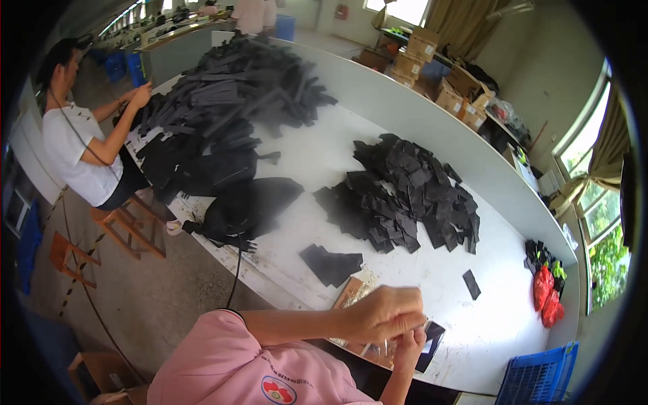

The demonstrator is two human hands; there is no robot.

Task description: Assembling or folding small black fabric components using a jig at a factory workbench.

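Observation:
My left hand (381,314) reaches across from the left over the near edge of the table, its fingers curled closed. Just below it, my right hand (407,345) comes up with its fingertips pinched close against the left hand's. Whatever lies between the fingers is too small or hidden to make out. Under my hands is a shallow wooden tray (349,291) with clear plastic and small items in it, partly covered by my left hand. A dark, flat, phone-like object (432,343) lies beside my right hand. Beyond the tray rests a black fabric piece (331,264).
A heap of black cut pieces (412,192) lies mid-table, with a larger pile of black strips (236,88) farther left. One small black piece (471,285) lies to the right. Red bags (545,290) and a blue crate (540,374) stand right. A co-worker (84,142) sits left.

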